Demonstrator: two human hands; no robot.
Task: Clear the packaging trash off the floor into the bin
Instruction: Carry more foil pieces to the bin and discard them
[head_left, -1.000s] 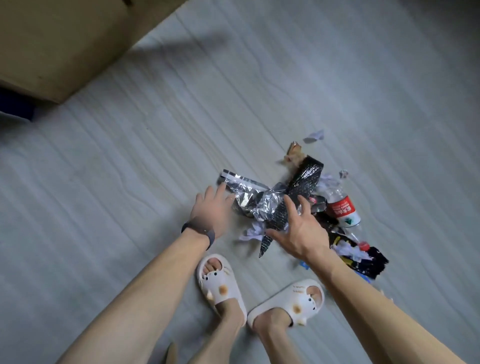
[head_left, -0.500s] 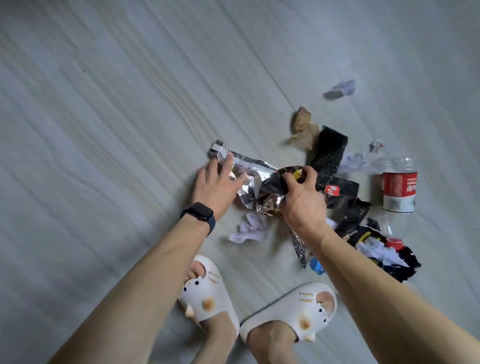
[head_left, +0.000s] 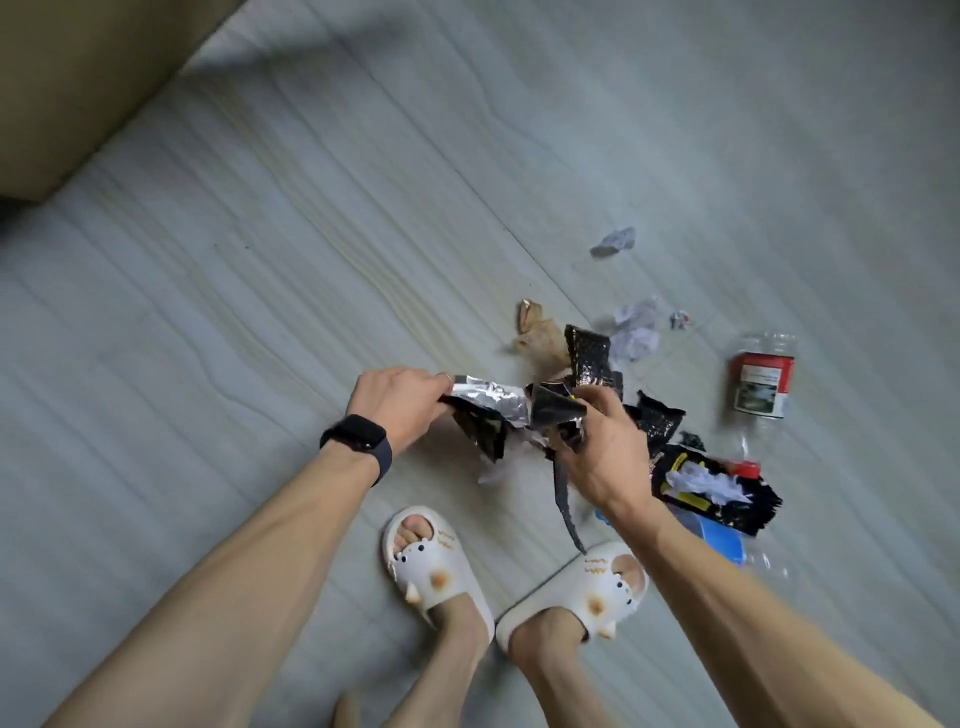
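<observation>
Crumpled silver-black foil wrapper (head_left: 488, 402) gripped by left hand (head_left: 402, 402), right hand (head_left: 605, 447).

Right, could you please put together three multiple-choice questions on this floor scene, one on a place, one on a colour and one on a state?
1. Where is the red-label bottle?
A. Inside a bin
B. On the floor, to the right of the right hand
C. On a chair

2. What colour is the wristband on the left wrist?
A. White
B. Red
C. Black

3. What is the state of the foil wrapper?
A. Lying flat, untouched
B. Gripped at one end by the left hand
C. Already binned

Answers:
1 B: the bottle lies on the bare floor beyond the right hand, which grips a black wrapper.
2 C: the wristband is plainly black.
3 B: the left hand's fingers curl round the wrapper's silver end.
</observation>
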